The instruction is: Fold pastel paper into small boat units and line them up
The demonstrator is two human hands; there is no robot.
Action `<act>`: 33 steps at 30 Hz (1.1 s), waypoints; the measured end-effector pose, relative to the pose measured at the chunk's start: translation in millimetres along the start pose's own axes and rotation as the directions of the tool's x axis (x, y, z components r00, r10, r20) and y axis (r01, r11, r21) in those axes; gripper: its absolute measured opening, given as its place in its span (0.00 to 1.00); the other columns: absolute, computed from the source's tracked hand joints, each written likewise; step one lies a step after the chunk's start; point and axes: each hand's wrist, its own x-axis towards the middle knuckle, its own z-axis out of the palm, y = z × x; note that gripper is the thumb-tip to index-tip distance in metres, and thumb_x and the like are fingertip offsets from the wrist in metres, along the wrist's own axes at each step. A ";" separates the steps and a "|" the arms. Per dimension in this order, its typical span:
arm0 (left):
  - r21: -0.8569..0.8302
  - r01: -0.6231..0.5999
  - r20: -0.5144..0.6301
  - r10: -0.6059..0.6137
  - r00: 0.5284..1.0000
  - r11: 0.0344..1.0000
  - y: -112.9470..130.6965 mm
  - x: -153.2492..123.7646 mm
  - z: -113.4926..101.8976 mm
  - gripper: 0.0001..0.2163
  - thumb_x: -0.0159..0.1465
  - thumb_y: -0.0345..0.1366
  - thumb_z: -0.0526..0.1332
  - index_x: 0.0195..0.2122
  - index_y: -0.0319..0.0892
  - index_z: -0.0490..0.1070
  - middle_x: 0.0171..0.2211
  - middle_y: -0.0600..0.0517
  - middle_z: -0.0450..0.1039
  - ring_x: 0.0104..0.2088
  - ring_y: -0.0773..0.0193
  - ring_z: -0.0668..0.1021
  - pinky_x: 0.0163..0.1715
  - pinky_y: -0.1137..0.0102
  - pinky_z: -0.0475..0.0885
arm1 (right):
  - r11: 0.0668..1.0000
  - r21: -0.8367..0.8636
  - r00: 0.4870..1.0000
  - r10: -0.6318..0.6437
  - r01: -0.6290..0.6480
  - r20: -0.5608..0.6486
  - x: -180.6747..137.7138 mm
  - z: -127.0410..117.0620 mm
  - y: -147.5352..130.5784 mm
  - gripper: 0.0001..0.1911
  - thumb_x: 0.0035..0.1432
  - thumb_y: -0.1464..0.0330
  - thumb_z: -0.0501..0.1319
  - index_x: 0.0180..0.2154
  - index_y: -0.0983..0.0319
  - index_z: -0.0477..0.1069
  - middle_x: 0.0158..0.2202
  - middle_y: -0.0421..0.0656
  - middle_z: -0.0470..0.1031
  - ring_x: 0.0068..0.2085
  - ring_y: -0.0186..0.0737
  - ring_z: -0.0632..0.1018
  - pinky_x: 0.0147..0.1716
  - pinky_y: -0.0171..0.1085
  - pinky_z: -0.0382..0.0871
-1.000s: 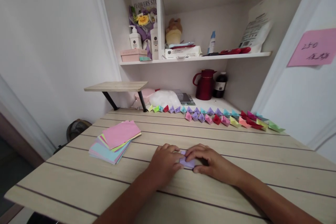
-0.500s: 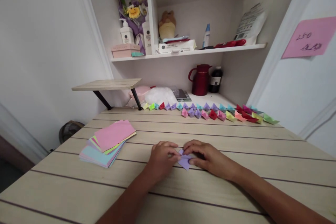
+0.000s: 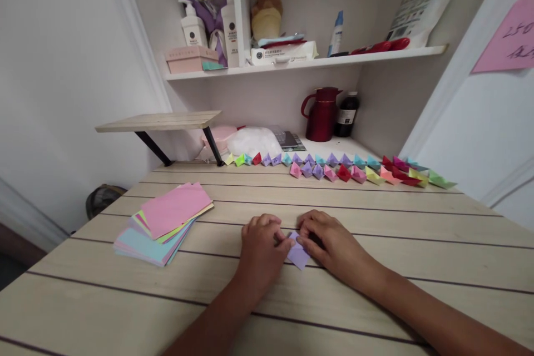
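Note:
A small folded piece of purple paper [image 3: 299,256] lies on the table between my two hands. My left hand [image 3: 263,245] is closed at the paper's left edge, its thumb and fingers pinching there. On the other side, my right hand [image 3: 322,236] is curled, with the thumb pressed on the paper's upper right edge. Fingers partly cover the upper part of the paper. To the left lies a fanned stack of coloured paper sheets [image 3: 177,211], pink on top. Several folded paper boats [image 3: 344,172] in many colours stand in two rows along the table's back.
A small raised wooden shelf [image 3: 158,120] on black legs stands at the back left. Behind the boats are a red thermos jug [image 3: 323,117], a dark bottle [image 3: 346,115] and a white fluffy thing [image 3: 255,141]. Above runs a white shelf [image 3: 292,67] with bottles and boxes.
The view has tilted down and shifted a little. My right thumb has moved from the paper's right side up onto its upper edge, and the paper shows as a flatter diamond.

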 end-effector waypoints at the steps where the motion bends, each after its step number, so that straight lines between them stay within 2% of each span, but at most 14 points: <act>1: 0.016 0.005 -0.008 -0.004 1.000 1.000 0.4 -0.1 1.3 0.07 0.56 0.36 0.65 0.24 0.43 0.69 0.45 0.53 0.73 0.48 0.59 0.71 0.49 0.60 0.60 | 1.000 -0.026 1.000 0.007 -0.007 0.003 0.2 0.4 0.2 0.04 0.59 0.68 0.58 0.31 0.60 0.68 0.37 0.45 0.71 0.40 0.44 0.72 0.41 0.43 0.66; 8: 0.196 -0.007 0.013 0.005 1.000 0.981 11.3 -4.4 -0.5 0.06 0.59 0.36 0.62 0.27 0.43 0.66 0.49 0.49 0.70 0.51 0.55 0.69 0.49 0.59 0.59 | 0.997 -0.066 0.999 0.049 -0.050 -0.016 0.2 2.9 3.7 0.03 0.57 0.68 0.59 0.35 0.60 0.66 0.36 0.44 0.70 0.38 0.44 0.71 0.37 0.42 0.66; 10: 0.216 0.001 0.030 -0.008 1.000 0.976 13.1 -4.9 -2.5 0.05 0.60 0.35 0.62 0.29 0.43 0.66 0.48 0.49 0.70 0.51 0.55 0.69 0.48 0.59 0.60 | 0.998 -0.053 0.999 0.044 -0.045 -0.019 -0.5 2.9 4.2 0.07 0.57 0.68 0.59 0.40 0.59 0.67 0.39 0.45 0.71 0.40 0.44 0.72 0.39 0.42 0.66; 13: 0.223 0.019 0.025 -0.025 0.999 0.975 12.0 -5.3 -4.3 0.04 0.59 0.33 0.61 0.32 0.43 0.65 0.45 0.49 0.71 0.48 0.55 0.69 0.46 0.61 0.61 | 0.999 -0.048 1.000 0.013 -0.014 -0.016 -1.0 2.9 5.2 0.19 0.58 0.70 0.58 0.51 0.56 0.65 0.44 0.45 0.71 0.44 0.45 0.72 0.44 0.44 0.66; 15: 0.223 0.019 0.015 -0.023 1.000 0.975 10.3 -5.7 -4.3 0.05 0.59 0.32 0.61 0.35 0.43 0.65 0.42 0.50 0.71 0.46 0.56 0.70 0.44 0.62 0.62 | 0.999 -0.050 1.000 -0.003 0.002 -0.009 -0.6 3.1 6.7 0.21 0.58 0.71 0.58 0.54 0.54 0.65 0.45 0.45 0.71 0.46 0.45 0.72 0.46 0.44 0.65; 19: 0.258 0.008 0.015 -0.012 1.000 0.966 10.6 -6.1 -3.4 0.07 0.59 0.32 0.61 0.38 0.43 0.64 0.40 0.51 0.70 0.45 0.57 0.70 0.44 0.63 0.62 | 1.000 0.004 1.000 -0.001 0.001 0.006 1.7 3.8 10.4 0.14 0.57 0.71 0.59 0.46 0.57 0.71 0.43 0.45 0.72 0.44 0.44 0.73 0.46 0.43 0.66; 25: 0.326 -0.013 0.028 0.004 1.000 0.945 17.7 -6.9 -1.6 0.06 0.59 0.33 0.61 0.36 0.43 0.65 0.41 0.49 0.70 0.44 0.55 0.70 0.43 0.61 0.62 | 0.998 0.042 0.999 0.044 -0.045 0.024 4.8 4.2 7.5 0.09 0.56 0.68 0.60 0.41 0.57 0.71 0.41 0.44 0.72 0.42 0.44 0.73 0.43 0.43 0.66; 29: 0.314 -0.022 0.016 0.017 1.000 0.949 17.0 -8.2 -0.6 0.06 0.58 0.32 0.61 0.36 0.42 0.65 0.40 0.49 0.71 0.44 0.55 0.71 0.43 0.61 0.62 | 0.991 0.084 0.995 0.097 -0.100 0.038 7.5 4.9 4.3 0.09 0.54 0.68 0.62 0.39 0.57 0.72 0.40 0.44 0.72 0.40 0.44 0.73 0.41 0.43 0.66; 33: 0.240 -0.023 0.000 0.023 1.000 0.971 10.2 -9.7 -0.5 0.08 0.57 0.33 0.62 0.37 0.42 0.65 0.40 0.49 0.71 0.45 0.55 0.71 0.45 0.60 0.62 | 0.983 0.157 0.994 0.091 -0.098 0.053 8.5 6.3 4.5 0.05 0.51 0.70 0.62 0.33 0.57 0.72 0.41 0.43 0.73 0.44 0.44 0.73 0.46 0.44 0.64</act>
